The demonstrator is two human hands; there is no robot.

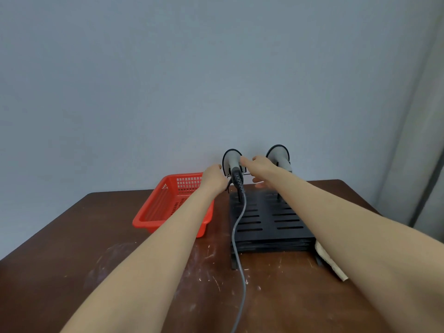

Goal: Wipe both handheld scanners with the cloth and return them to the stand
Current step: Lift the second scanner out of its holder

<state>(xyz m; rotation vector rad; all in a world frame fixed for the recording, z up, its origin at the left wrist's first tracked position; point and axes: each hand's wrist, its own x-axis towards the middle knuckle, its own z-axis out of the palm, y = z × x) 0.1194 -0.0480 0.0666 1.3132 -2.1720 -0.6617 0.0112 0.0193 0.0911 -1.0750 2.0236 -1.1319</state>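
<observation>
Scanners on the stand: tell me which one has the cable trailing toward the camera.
The left scanner, beside the red basket: a grey cable runs from its handle down over the stand. The right scanner shows no cable.

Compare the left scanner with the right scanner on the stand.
The left scanner has both hands at it, left hand and right hand; the right scanner has none. A grey cable trails from the left scanner; none shows on the right scanner. Both have grey, black-rimmed heads and sit on the stand.

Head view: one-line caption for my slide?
Left hand and right hand at the corded scanner on the black stand; cloth beside it.
</observation>
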